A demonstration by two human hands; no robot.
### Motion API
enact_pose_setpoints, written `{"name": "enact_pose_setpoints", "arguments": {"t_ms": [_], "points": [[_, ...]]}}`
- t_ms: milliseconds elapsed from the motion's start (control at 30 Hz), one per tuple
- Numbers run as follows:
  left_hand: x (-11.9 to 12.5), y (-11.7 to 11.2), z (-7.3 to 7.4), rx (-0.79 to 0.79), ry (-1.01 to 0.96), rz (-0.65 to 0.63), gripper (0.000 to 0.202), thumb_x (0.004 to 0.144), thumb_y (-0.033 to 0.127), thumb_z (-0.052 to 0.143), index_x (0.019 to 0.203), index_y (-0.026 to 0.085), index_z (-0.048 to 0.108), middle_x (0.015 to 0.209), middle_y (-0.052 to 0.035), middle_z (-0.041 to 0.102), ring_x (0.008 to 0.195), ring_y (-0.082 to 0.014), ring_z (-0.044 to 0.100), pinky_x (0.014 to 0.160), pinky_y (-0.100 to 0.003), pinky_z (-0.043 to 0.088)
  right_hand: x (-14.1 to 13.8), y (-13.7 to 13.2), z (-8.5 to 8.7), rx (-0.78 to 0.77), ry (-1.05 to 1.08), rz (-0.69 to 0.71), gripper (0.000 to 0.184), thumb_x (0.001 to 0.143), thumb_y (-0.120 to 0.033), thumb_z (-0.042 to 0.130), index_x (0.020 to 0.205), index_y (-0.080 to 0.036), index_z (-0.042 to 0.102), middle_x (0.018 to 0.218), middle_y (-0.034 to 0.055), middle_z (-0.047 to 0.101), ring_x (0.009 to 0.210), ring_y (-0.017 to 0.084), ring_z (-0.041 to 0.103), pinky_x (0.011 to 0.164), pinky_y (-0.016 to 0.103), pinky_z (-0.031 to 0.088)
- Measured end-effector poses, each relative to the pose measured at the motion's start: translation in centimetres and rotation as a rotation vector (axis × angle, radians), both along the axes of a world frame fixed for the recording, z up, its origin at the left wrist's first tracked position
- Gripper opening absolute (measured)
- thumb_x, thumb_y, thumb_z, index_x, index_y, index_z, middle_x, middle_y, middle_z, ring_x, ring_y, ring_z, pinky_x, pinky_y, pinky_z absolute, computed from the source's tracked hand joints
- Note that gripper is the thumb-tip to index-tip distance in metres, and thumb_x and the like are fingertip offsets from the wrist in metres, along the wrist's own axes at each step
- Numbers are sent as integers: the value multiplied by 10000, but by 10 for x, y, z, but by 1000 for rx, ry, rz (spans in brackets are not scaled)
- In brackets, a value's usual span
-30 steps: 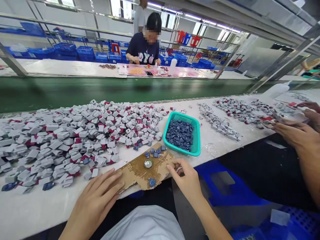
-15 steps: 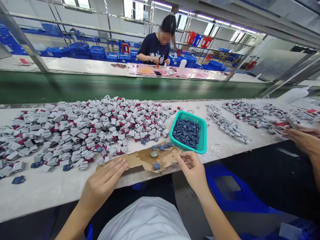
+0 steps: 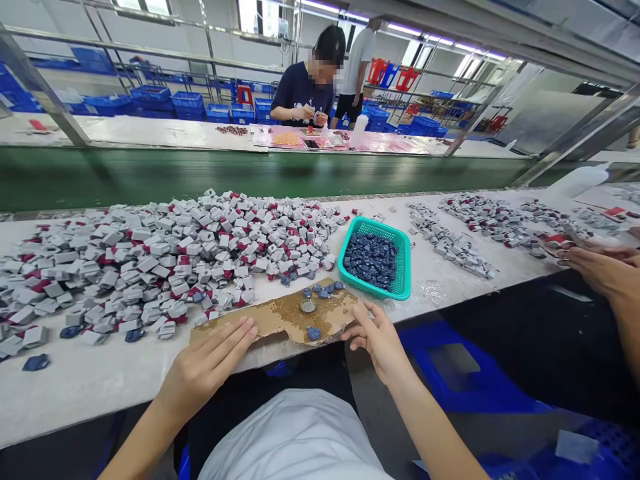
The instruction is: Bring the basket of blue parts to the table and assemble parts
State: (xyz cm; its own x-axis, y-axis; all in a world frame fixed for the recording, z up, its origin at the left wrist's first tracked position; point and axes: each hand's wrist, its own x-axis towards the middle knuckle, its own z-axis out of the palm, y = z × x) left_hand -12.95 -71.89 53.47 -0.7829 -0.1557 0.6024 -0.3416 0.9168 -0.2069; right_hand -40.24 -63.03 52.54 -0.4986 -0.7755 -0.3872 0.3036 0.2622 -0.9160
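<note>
One card [image 3: 273,317] lay along near edge of table [image 3: 110,380]; left hand [image 3: 206,360] flat across left end, nothing visibly gripped; right hand [image 3: 379,341] had just part-uncurled at other end, hold unclear, probably steadying.

So from up here the wearer's kit is basically one plain white shirt [image 3: 295,433], kinda bluish-grey in the shaded bits, bulging in a rounded shape at the bottom with soft, loose creases running down the fabric. Both the left forearm [image 3: 145,423] and right forearm [image 3: 433,417] are bare right up to the edge of view, so can't tell you how long the sleeves are, sorry. The left hand [image 3: 207,365] and right hand [image 3: 379,343] are bare too, slim at the wrists with longish, slender fingers [image 3: 231,337].
</note>
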Motion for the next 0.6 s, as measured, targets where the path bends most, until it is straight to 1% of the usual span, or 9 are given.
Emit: {"name": "enact_pose_setpoints", "arguments": {"t_ms": [100,167,300,433,533,600], "points": [[-1,0,1,-35,-23,-16,281,850,3,418,1079,65,569,1062,-108,670,1051,-207,595,863,-336,524,1,-5,1,-42,-38,-26,527,627,-392,720,996,-162,422,613,6,631,513,137,608,411,175,438],[0,1,0,-54,-42,-20,280,847,-3,420,1077,51,570,1064,-114,668,1048,-214,596,864,-340,523,3,-5,1,-60,-25,-50,514,616,-368,721,979,-163,419,574,-12,622,486,125,593,427,180,449],[3,2,-2,-40,-50,-28,289,837,-3,436,1090,32,570,1083,-134,657,1089,-226,569,926,-345,488,8,0,1,-70,-1,-84,484,610,-364,715,949,-160,435,552,-17,620,470,117,582,439,184,454],[6,2,-4,-16,-29,-43,351,839,17,442,1179,45,522,1126,-134,637,1155,-220,516,996,-344,437,10,6,1,-62,0,-86,476,605,-368,721,935,-159,448,547,-18,617,475,126,587,449,201,464],[6,-1,-3,-34,-24,-50,402,843,30,448,1243,62,470,1143,-125,628,1159,-211,512,997,-340,437,8,5,1,-72,-2,-78,469,603,-381,721,919,-165,451,548,-19,613,476,139,594,446,215,467],[5,-5,0,-26,-28,-43,441,836,26,466,1273,77,440,1143,-119,629,1144,-208,527,976,-338,455,7,2,1,-82,-5,-70,461,611,-392,716,913,-165,451,549,-19,611,467,134,589,436,211,461]]}}
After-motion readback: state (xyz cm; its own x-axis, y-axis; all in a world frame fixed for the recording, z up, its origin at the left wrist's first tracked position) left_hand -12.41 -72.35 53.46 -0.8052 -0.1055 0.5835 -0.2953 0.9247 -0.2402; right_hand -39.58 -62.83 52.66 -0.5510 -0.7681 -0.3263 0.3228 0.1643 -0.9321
